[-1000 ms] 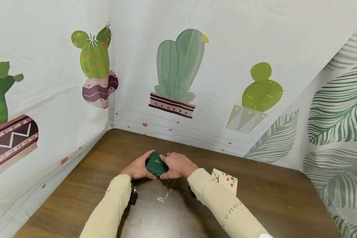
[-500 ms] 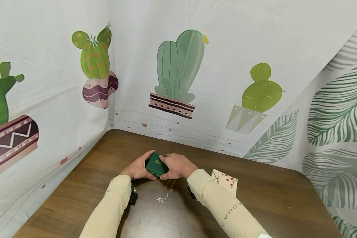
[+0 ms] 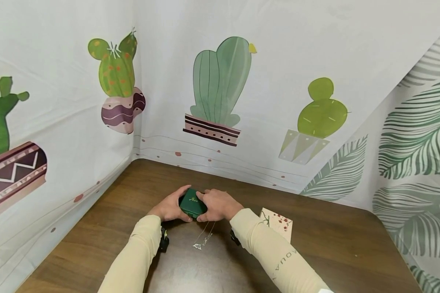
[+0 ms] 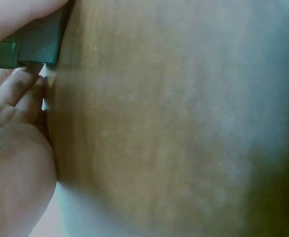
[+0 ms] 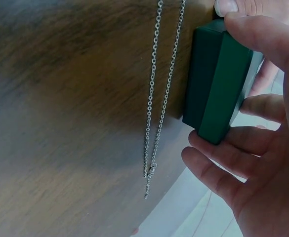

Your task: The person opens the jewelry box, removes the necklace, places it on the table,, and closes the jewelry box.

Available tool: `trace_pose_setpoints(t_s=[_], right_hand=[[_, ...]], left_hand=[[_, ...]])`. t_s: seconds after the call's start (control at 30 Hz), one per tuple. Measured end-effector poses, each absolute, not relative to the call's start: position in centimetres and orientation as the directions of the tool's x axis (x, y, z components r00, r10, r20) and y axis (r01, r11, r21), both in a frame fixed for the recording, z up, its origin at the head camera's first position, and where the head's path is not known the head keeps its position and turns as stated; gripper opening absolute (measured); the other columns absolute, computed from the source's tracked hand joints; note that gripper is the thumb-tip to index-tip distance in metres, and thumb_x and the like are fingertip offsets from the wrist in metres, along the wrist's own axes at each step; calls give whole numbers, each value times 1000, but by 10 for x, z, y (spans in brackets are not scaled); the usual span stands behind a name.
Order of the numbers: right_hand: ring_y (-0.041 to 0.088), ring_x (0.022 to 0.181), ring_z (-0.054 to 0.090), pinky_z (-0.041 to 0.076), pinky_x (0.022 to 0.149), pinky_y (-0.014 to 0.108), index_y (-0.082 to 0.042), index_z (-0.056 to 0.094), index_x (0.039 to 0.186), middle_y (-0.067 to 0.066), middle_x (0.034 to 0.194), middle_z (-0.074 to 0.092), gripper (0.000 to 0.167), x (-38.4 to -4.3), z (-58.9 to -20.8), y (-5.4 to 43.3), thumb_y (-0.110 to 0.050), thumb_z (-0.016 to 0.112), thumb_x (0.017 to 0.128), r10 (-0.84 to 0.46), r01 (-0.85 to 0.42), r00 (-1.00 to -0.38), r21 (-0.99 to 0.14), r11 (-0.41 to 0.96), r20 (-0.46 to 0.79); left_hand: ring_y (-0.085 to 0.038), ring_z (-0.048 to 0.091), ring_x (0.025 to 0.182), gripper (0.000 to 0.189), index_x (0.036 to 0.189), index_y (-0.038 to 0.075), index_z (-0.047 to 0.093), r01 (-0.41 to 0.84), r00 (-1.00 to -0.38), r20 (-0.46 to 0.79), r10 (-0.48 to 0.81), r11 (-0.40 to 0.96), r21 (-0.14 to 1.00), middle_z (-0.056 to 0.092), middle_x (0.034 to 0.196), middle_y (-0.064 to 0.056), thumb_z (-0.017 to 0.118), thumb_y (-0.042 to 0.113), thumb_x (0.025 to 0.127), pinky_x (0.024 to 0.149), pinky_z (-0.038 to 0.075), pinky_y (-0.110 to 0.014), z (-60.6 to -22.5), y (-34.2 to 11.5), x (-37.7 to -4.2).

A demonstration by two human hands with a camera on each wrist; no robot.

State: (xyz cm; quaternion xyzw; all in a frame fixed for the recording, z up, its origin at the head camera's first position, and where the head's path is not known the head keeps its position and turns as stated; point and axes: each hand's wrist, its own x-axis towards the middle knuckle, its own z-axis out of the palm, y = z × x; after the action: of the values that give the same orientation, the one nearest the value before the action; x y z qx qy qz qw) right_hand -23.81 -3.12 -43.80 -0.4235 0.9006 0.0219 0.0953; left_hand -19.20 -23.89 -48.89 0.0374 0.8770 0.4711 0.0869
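Note:
A small dark green jewellery box with gold script on its lid sits between both hands on the wooden table, its lid down. My left hand grips the box's left side, with thumb and fingers around it. From the other side, my right hand holds it too. In the right wrist view, the thumb is at one end of the box and fingertips touch the other. A silver chain necklace lies on the table just in front of the box, near the right hand, touched by neither. Its chain and clasp show up close.
A cream card with red blossoms lies to the right, partly hidden by the right sleeve. The brown table meets white cloth walls printed with cacti at the back and left.

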Motion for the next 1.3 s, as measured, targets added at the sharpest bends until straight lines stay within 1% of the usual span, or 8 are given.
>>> trace_pose_setpoints(t_s=[0.27, 0.37, 0.6, 0.67, 0.83, 1.13, 1.3], right_hand=[[16, 104, 62, 57, 83, 33, -16, 43, 160, 8, 136, 65, 88, -237, -442, -31, -56, 76, 89, -758, -765, -624, -50, 642, -192], [16, 105, 62, 57, 83, 33, -17, 43, 160, 8, 137, 65, 88, -237, -443, -31, -57, 76, 88, -757, -765, -625, -46, 643, -192], [17, 107, 62, 57, 86, 32, -16, 43, 160, 9, 138, 64, 88, -235, -443, -31, -55, 76, 89, -755, -763, -628, -42, 645, -190], [17, 107, 62, 57, 86, 32, -16, 43, 160, 9, 137, 64, 87, -234, -443, -31, -54, 76, 89, -753, -760, -631, -46, 648, -189], [19, 111, 62, 57, 88, 33, -16, 43, 160, 10, 140, 63, 87, -233, -444, -32, -52, 77, 89, -747, -752, -638, -61, 657, -187], [22, 117, 61, 56, 95, 33, -15, 39, 162, 12, 145, 59, 88, -234, -447, -32, -50, 76, 91, -752, -755, -629, -76, 651, -195], [24, 122, 60, 55, 99, 33, -13, 37, 162, 14, 149, 56, 88, -234, -445, -33, -51, 75, 92, -755, -762, -622, -59, 644, -206]], left_hand=[[-37, 49, 137, 125, 164, 14, 28, -32, -979, -136, 153, 543, 839, 43, 161, -18, 98, 9, 61, 117, 37, -58, -491, -238, -192], [-36, 49, 136, 126, 164, 15, 28, -50, -978, -151, 148, 531, 846, 43, 161, -17, 98, 9, 60, 117, 38, -57, -492, -238, -192], [-37, 49, 135, 127, 165, 14, 25, -36, -975, -149, 166, 541, 840, 42, 161, -18, 98, 10, 61, 116, 39, -57, -491, -238, -193], [-36, 50, 135, 127, 165, 17, 26, -44, -975, -154, 161, 537, 842, 43, 160, -17, 98, 10, 61, 116, 40, -56, -492, -238, -193], [-33, 51, 132, 127, 165, 21, 29, -44, -974, -156, 167, 532, 846, 47, 155, -17, 99, 10, 59, 112, 43, -55, -493, -240, -194], [-32, 51, 129, 120, 161, 21, 36, -50, -974, -164, 156, 559, 828, 51, 151, -15, 100, 13, 60, 110, 44, -52, -489, -240, -192], [-34, 51, 130, 120, 162, 20, 35, -51, -972, -168, 166, 547, 836, 49, 153, -16, 99, 12, 61, 109, 44, -52, -487, -239, -193]])
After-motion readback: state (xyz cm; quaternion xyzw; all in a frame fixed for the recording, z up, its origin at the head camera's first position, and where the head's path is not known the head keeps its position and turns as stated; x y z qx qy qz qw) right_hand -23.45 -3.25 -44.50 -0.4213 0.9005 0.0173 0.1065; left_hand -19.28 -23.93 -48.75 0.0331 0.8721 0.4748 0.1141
